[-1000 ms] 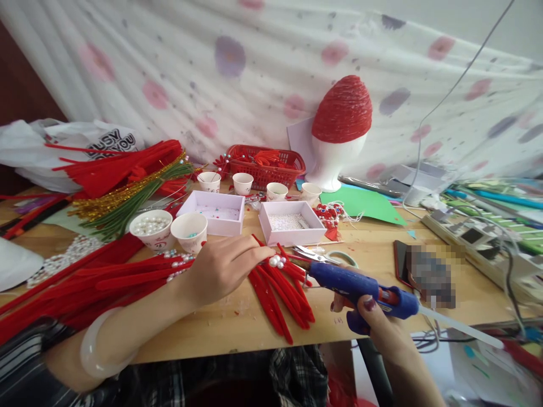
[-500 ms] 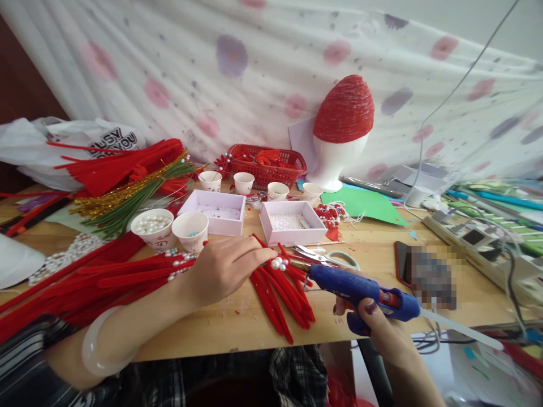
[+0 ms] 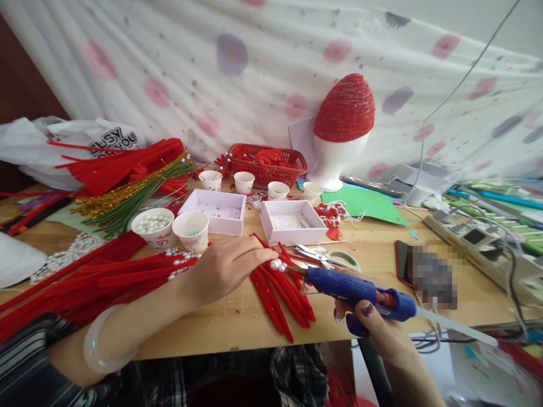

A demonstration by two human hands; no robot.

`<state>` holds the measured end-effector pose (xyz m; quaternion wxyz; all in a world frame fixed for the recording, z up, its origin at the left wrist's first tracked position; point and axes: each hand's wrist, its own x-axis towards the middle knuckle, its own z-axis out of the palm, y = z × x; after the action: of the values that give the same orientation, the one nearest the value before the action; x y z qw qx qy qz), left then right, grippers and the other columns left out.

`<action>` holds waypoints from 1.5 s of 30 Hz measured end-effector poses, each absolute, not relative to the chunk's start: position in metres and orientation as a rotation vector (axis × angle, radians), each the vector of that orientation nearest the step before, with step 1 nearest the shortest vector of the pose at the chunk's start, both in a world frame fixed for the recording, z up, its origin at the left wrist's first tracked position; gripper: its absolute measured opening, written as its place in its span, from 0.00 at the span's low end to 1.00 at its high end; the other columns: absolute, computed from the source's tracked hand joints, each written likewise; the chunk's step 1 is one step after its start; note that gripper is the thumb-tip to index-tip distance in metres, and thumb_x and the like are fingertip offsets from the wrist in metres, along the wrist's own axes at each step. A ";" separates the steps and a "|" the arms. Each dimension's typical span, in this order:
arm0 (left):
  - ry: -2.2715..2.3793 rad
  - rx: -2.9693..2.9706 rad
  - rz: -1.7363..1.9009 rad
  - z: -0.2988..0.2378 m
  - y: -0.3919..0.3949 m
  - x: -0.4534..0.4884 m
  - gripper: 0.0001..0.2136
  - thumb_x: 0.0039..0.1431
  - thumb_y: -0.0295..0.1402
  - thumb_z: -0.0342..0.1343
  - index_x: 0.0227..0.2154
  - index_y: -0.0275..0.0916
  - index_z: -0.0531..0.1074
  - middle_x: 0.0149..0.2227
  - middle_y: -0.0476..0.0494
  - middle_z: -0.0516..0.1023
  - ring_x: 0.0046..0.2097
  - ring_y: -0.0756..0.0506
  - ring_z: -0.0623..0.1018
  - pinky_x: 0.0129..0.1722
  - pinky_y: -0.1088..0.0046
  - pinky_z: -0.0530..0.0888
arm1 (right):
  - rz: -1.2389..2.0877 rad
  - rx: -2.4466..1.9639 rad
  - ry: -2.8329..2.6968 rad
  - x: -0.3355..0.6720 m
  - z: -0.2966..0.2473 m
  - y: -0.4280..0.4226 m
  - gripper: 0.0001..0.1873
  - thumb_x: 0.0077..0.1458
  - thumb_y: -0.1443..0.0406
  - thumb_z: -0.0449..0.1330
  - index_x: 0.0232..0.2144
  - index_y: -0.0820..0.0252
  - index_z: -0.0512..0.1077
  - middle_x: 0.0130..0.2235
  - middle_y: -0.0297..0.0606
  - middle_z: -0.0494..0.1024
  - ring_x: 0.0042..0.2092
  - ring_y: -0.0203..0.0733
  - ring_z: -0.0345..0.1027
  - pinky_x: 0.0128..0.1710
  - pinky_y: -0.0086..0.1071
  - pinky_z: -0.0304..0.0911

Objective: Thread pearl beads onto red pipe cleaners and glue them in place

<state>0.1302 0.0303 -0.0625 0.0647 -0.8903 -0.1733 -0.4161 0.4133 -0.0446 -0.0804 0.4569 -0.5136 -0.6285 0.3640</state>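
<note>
My left hand (image 3: 231, 263) is closed in a pinch at a small cluster of white pearl beads (image 3: 278, 264) on red fuzzy material. What lies under its fingers is partly hidden. My right hand (image 3: 377, 328) grips a blue hot glue gun (image 3: 360, 291), a translucent glue stick (image 3: 458, 327) jutting from its rear. The metal nozzle points left, right beside the pearls; whether it touches them I cannot tell. Loose red pipe cleaners (image 3: 282, 302) fan out on the table below the beads. More red pipe cleaners with pearled ends (image 3: 106, 282) lie beneath my left forearm.
Behind my hands stand paper cups of beads (image 3: 153, 226), two pale bead boxes (image 3: 292, 223) and scissors (image 3: 326, 257). Farther back are a red basket (image 3: 271, 169) and a red-wrapped white head form (image 3: 335, 152). A phone (image 3: 405, 263) and a power strip (image 3: 475, 249) lie right.
The glue gun in my right hand has shifted slightly left, its nozzle closer to the pearl beads. My left hand has kept nearly the same place and grip.
</note>
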 end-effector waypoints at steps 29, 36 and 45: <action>-0.496 -2.738 -1.264 -0.065 0.033 0.131 0.09 0.68 0.21 0.45 0.45 0.34 0.69 0.37 0.40 0.79 0.40 0.47 0.79 0.41 0.70 0.79 | 0.953 -1.296 -1.428 0.414 -0.085 -0.049 0.36 0.51 0.36 0.56 0.42 0.61 0.76 0.26 0.41 0.79 0.28 0.45 0.72 0.27 0.34 0.68; -0.494 -2.737 -1.270 -0.066 0.033 0.131 0.10 0.68 0.22 0.45 0.45 0.34 0.70 0.37 0.39 0.80 0.40 0.47 0.79 0.40 0.69 0.79 | 0.927 -1.248 -1.487 0.412 -0.080 -0.047 0.33 0.51 0.37 0.56 0.38 0.60 0.76 0.26 0.41 0.80 0.28 0.46 0.74 0.27 0.35 0.70; -0.509 -2.740 -1.305 -0.063 0.031 0.133 0.10 0.66 0.20 0.45 0.43 0.34 0.70 0.36 0.41 0.80 0.38 0.47 0.79 0.40 0.72 0.78 | 0.901 -1.267 -1.492 0.413 -0.080 -0.046 0.34 0.51 0.37 0.57 0.41 0.60 0.77 0.26 0.42 0.80 0.29 0.47 0.76 0.28 0.37 0.72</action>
<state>0.1331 0.0314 -0.0628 0.0324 -0.8899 -0.1653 -0.4238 0.4129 -0.0461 -0.0800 0.4737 -0.5180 -0.6097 0.3684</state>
